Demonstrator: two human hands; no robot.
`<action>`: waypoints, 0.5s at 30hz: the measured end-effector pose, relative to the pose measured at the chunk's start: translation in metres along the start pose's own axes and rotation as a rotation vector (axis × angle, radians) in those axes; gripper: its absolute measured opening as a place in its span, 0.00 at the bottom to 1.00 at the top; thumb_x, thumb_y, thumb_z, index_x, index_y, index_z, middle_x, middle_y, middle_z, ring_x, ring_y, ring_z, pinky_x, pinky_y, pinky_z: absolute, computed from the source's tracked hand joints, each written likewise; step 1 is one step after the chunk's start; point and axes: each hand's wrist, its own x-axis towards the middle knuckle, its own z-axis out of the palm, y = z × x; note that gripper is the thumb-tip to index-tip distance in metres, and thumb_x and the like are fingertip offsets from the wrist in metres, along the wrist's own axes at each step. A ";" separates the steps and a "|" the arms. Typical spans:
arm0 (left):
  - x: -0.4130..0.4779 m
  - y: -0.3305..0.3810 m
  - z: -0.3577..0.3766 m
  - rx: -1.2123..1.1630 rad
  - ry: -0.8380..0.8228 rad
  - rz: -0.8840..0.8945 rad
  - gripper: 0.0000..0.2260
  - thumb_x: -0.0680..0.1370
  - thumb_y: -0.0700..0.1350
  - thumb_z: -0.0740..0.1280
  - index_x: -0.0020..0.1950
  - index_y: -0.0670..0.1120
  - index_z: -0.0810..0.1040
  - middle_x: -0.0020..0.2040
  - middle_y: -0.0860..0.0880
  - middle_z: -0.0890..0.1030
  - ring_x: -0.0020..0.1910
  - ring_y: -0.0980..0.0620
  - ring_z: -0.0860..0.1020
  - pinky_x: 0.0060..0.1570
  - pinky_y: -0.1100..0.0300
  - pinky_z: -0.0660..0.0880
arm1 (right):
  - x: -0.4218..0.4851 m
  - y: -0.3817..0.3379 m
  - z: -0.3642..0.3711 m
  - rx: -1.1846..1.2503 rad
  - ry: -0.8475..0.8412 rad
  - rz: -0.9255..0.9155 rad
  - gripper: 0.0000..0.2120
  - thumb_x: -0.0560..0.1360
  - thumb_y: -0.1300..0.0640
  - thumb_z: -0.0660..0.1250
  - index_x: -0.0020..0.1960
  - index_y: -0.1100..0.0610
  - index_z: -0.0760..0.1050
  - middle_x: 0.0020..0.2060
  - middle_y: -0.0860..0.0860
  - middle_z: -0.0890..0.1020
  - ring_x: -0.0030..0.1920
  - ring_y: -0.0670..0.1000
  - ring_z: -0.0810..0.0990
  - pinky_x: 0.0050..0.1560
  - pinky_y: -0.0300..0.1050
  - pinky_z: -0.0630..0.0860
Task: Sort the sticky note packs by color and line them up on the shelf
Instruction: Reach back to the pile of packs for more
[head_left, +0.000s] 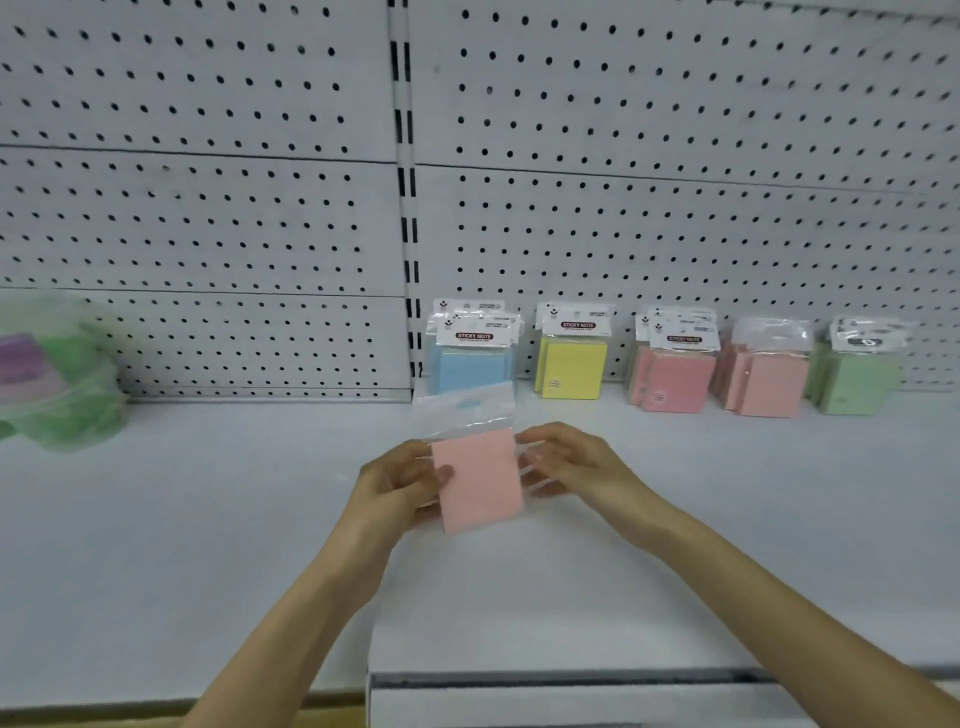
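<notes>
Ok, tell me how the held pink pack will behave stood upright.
The pink sticky note pack looks flat, so probably a stiff, light block. Its clear bag flap looks floppy, likely slippery. Upright like the shelved pink packs, it might tip.

I'm at a shop display shelf.
White pegboard backing (208, 208), a slotted upright (405, 156) and a flat shelf (208, 519) face me, with sticky note packs (571, 369) in header-card retail bags standing along it.

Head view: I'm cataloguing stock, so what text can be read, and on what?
"STICKY NOTE": blue packs' header card.
"STICKY NOTE": yellow packs' header card.
Too blurred to read: pink packs' header card, green packs' header card.
No text shows on the held pink pack.
</notes>
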 end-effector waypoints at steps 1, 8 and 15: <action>0.002 -0.001 0.007 0.010 -0.029 0.005 0.08 0.77 0.35 0.64 0.53 0.40 0.80 0.50 0.44 0.84 0.47 0.48 0.82 0.44 0.58 0.80 | -0.005 0.001 0.001 0.003 -0.019 0.002 0.08 0.76 0.60 0.66 0.56 0.57 0.76 0.47 0.55 0.83 0.44 0.50 0.82 0.48 0.44 0.78; 0.033 -0.011 0.087 0.163 -0.109 0.037 0.07 0.76 0.33 0.66 0.52 0.37 0.79 0.52 0.36 0.79 0.47 0.45 0.80 0.45 0.56 0.81 | -0.036 0.017 -0.055 -0.056 0.202 -0.036 0.10 0.72 0.66 0.70 0.47 0.53 0.76 0.45 0.56 0.82 0.36 0.47 0.80 0.34 0.39 0.76; 0.065 -0.038 0.183 0.422 -0.172 0.215 0.09 0.77 0.40 0.67 0.55 0.50 0.79 0.48 0.51 0.80 0.44 0.59 0.80 0.47 0.68 0.76 | -0.075 0.049 -0.153 -0.269 0.498 -0.003 0.13 0.66 0.61 0.76 0.45 0.47 0.78 0.35 0.51 0.81 0.33 0.48 0.79 0.39 0.39 0.76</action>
